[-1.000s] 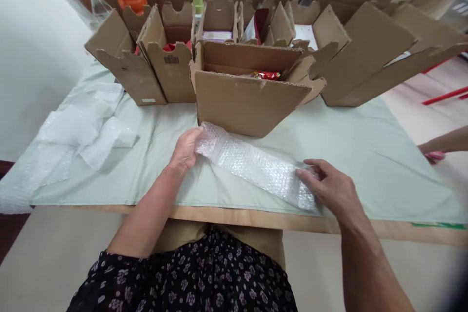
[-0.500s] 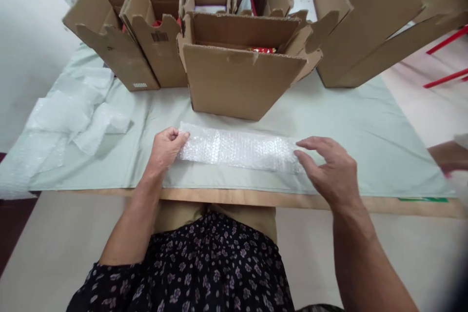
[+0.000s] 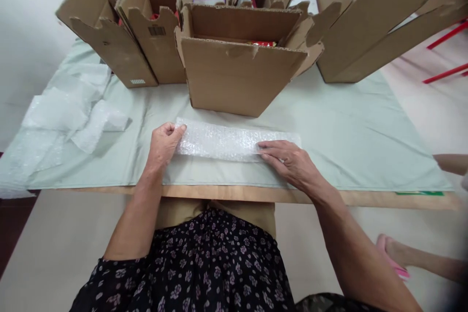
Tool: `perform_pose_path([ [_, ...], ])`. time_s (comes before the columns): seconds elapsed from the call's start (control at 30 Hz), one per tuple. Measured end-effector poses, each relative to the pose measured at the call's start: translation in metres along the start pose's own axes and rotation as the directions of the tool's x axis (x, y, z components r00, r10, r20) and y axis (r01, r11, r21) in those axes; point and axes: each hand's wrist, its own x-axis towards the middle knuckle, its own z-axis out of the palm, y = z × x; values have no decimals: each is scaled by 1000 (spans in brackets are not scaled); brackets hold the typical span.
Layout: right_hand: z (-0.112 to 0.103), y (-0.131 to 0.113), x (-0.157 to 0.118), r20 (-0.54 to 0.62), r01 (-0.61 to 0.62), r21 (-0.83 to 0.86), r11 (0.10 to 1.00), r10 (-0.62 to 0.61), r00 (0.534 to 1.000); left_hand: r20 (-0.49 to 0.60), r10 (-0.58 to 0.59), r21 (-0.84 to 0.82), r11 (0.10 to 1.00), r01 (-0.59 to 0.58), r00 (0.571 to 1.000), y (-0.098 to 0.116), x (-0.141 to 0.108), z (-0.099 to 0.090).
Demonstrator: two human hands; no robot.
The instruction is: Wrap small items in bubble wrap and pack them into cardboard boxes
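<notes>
A long, flat strip of bubble wrap [image 3: 219, 140] lies across the cloth close to the table's front edge. Its left end is pinched between the thumb and fingers of my left hand [image 3: 163, 144]. My right hand [image 3: 287, 158] rests on the strip's right part, fingers stretched out to the left and thumb just below them. The strip's right end shows beyond my right knuckles. Behind the strip stands an open cardboard box [image 3: 237, 75] with a small red packet [image 3: 263, 43] just visible inside.
More bubble wrap pieces [image 3: 58, 109] are heaped at the left. Several open cardboard boxes, including a barcoded one [image 3: 166, 53], line the back. Pale green cloth [image 3: 358, 141] covers the table. At the right are red bars [image 3: 446, 36] and another person's foot in a pink slipper [image 3: 393, 256].
My right hand has moved left from the strip's right end onto the strip, its fingers coming closer together. My left hand keeps its pinch. Another person's foot has come into view at lower right.
</notes>
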Motion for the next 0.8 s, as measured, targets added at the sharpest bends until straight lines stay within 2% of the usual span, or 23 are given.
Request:
perform_pose_path([
  [0.1,-7,-5,4,36,-26,33,999,25,999,-18,27,-51,998,-28,999,-2,0,-1],
  [0.17,-9,-8,5,3,-35,22,999,35,999,-16,55,-108,993,-57,998,-4,-2,-6],
  [0.27,-16,-15,5,-105,-19,0,1000,19,994,103,108,-160,983,-90,989,-9,-7,-23],
  [0.37,-32,-24,3,-164,15,-4,1000,-16,986,296,187,-105,981,-163,937,-12,-10,-46],
  [0.5,-63,-33,6,-117,9,-31,999,-13,993,492,242,-30,965,-262,836,-9,-6,-62],
  [0.57,-76,-35,11,-83,-1,-42,999,-2,997,506,244,-15,961,-275,827,-7,0,-59],
  [0.7,-92,-29,23,-31,80,-68,994,-83,996,408,222,23,967,-253,886,-6,13,-39],
  [0.8,-94,-21,29,10,122,-75,990,-121,993,401,160,55,979,-198,902,-5,20,-22],
])
